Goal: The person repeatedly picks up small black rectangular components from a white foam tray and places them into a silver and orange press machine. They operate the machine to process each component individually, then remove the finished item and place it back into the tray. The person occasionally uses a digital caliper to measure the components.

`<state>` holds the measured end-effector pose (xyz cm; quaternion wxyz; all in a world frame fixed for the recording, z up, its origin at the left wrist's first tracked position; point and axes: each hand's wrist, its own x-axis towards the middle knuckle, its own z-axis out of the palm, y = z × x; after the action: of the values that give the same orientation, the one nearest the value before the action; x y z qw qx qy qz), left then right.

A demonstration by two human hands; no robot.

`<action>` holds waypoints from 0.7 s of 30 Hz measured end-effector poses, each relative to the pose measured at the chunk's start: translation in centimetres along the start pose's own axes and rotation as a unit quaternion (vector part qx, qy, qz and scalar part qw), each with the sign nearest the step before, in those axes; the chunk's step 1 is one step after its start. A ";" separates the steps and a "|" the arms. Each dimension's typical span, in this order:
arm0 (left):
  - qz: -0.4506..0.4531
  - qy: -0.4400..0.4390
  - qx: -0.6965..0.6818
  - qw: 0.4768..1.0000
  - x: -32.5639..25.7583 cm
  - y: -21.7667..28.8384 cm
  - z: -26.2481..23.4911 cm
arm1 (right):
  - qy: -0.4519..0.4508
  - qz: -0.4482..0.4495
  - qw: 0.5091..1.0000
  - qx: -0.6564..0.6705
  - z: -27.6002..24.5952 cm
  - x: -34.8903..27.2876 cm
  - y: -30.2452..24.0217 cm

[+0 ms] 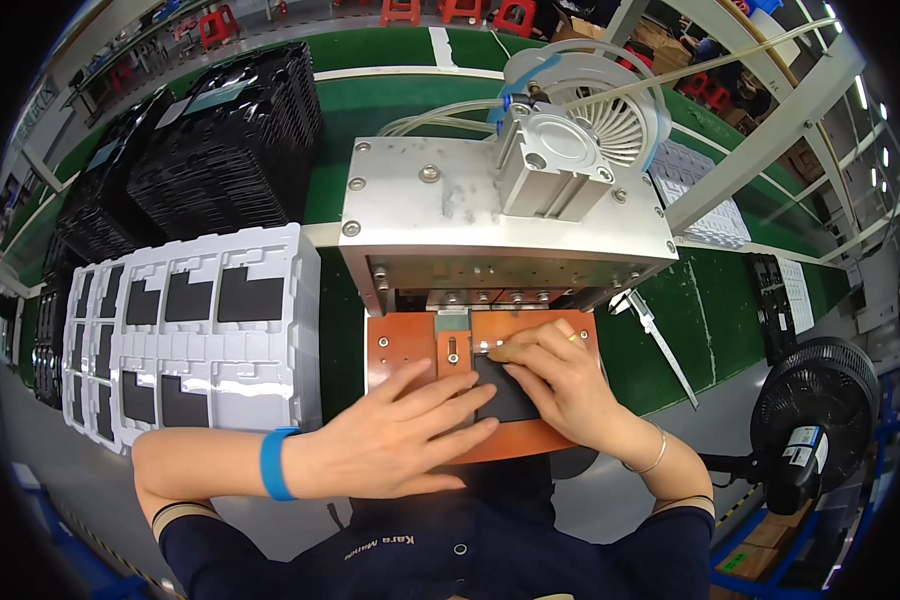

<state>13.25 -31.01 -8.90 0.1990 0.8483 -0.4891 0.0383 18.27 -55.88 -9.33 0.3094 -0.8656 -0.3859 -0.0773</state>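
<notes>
A flat black sheet [507,398] lies on the orange fixture plate [398,340] in front of a silver pneumatic press [460,190]. My right hand [560,385] has its thumb and fingers drawn together at the sheet's far right part, close to a small metal block. The exact grip there is partly hidden by the fingers. Stretched out and spread, my left hand [400,430] reaches over the plate from the left, fingertips at the sheet's left side. A blue band circles the left wrist.
White trays [255,350] holding black cut sheets stand at left, with tall stacks of black trays [225,140] behind. A caliper [660,340] lies right of the press on the green bench. A black fan [815,420] stands at near right; a coiled reel [610,110] sits behind the press.
</notes>
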 end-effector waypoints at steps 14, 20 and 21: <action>0.009 -0.030 0.003 0.999 0.5 -0.3 1.0 | 0.050 -0.012 0.993 -0.102 1.1 0.2 -0.2; 0.013 -0.023 0.001 1.000 0.5 -0.5 1.0 | 0.067 -0.016 0.985 -0.156 0.5 -0.6 -0.4; 0.013 -0.023 -0.001 1.000 0.5 -0.5 1.0 | 0.069 -0.020 0.984 -0.166 0.6 -0.5 -0.4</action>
<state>13.82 -31.60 -9.82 0.1876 0.8423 -0.5049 0.0210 17.53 -55.64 -9.80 0.1855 -0.8899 -0.3625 -0.2056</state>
